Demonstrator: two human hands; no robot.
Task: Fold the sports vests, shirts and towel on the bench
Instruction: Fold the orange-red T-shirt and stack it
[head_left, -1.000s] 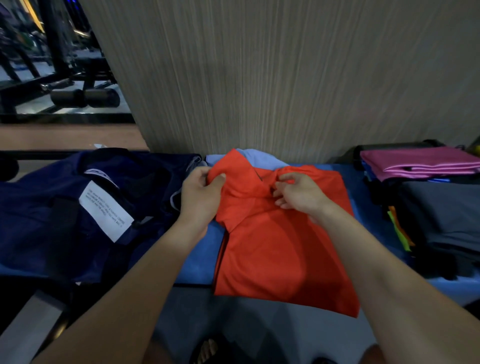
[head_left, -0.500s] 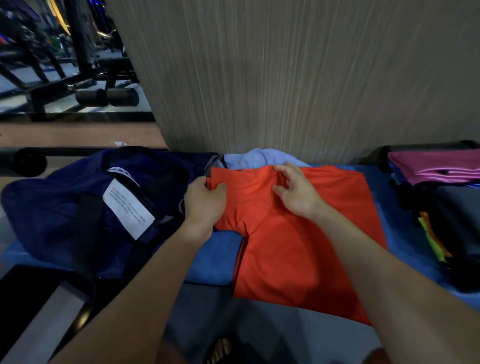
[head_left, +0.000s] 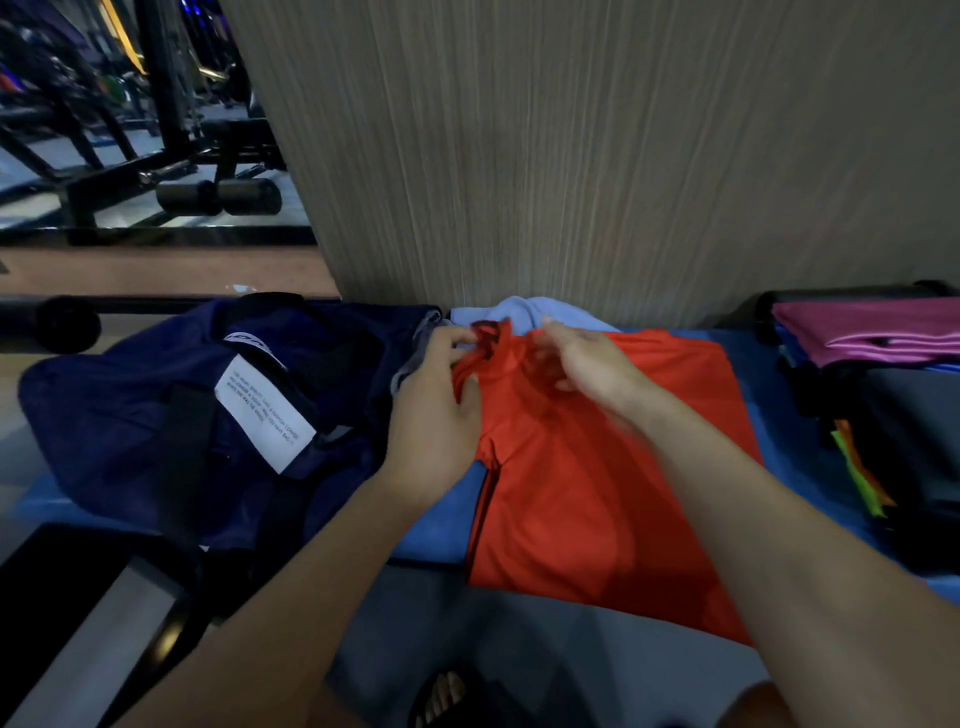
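The red shirt (head_left: 597, 467) lies on the blue bench (head_left: 441, 525), hem overhanging the near edge. Half a second ago its top edge lay flat — now my left hand (head_left: 431, 415) pinches the dark-trimmed collar up, and my right hand (head_left: 587, 364), fingers curled and blurred, plucks beside it — I'm straightening the neckline before folding.

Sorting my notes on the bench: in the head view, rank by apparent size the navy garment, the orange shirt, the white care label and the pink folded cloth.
1. Navy garment and orange shirt: too alike to rank.
2. Pink folded cloth, partly cut off.
3. White care label.
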